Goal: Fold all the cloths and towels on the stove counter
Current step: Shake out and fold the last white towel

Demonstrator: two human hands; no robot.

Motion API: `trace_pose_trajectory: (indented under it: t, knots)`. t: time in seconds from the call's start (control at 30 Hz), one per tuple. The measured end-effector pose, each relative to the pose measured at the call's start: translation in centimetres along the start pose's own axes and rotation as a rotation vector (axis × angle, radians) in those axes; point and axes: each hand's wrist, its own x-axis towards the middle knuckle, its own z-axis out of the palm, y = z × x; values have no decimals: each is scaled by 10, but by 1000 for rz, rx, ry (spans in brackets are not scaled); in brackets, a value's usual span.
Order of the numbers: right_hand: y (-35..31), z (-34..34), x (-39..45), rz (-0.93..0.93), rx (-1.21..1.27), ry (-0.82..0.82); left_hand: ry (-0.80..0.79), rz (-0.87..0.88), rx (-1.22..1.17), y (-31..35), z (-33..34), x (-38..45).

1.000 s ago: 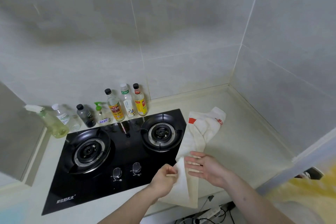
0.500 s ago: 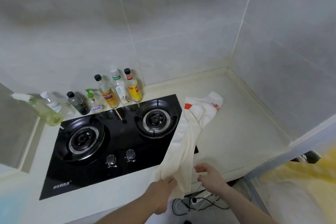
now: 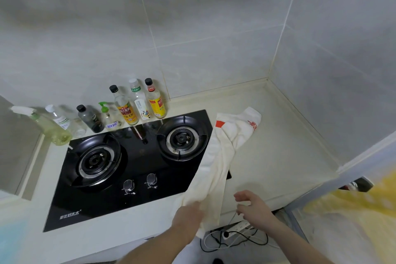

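Observation:
A long cream-white towel (image 3: 220, 156) with red markings at its far end lies stretched from the counter corner, over the right edge of the black stove (image 3: 132, 169), down to the counter's front edge. My left hand (image 3: 188, 218) grips the towel's near end, bunched in its fingers. My right hand (image 3: 252, 204) hovers just right of the towel with fingers loosely curled and holds nothing.
Several bottles (image 3: 137, 105) stand in a row along the tiled wall behind the stove, with a spray bottle (image 3: 49, 128) at the far left. The cream counter (image 3: 278, 156) runs right to the wall corner. A power strip and cables (image 3: 233, 233) lie on the floor below.
My left hand has gathered and pulled the towel's near end toward me. My right hand has come off the towel and moved slightly right. The camera has tilted downward.

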Motion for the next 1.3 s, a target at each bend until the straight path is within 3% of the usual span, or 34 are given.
trace_pose_trajectory:
  t: [0.07, 0.27, 0.4, 0.53, 0.7, 0.87, 1.07, 1.3]
  knots:
    - [-1, -4, -3, -24, -18, 1, 64, 12, -62, -9, -10, 1]
    - [-27, -11, -18, -129, -99, -80, 394, -59, -772, -33, -84, -20]
    - [-65, -11, -31, -237, -138, -153, 579, 37, -942, -48, -147, -35]
    - [-109, -14, -40, -340, -138, -144, 693, 162, -960, -44, -208, -46]
    - [-161, -42, -33, -464, -249, 85, 854, 236, -850, -33, -281, -54]
    - [-220, -115, -35, -559, -412, 301, 1055, 149, -652, -59, -350, -58]
    - [-304, -215, -61, -656, -599, 540, 1183, -6, -396, -81, -409, -75]
    - [-372, -277, -97, -734, -689, 803, 1284, -5, -485, -74, -464, -96]
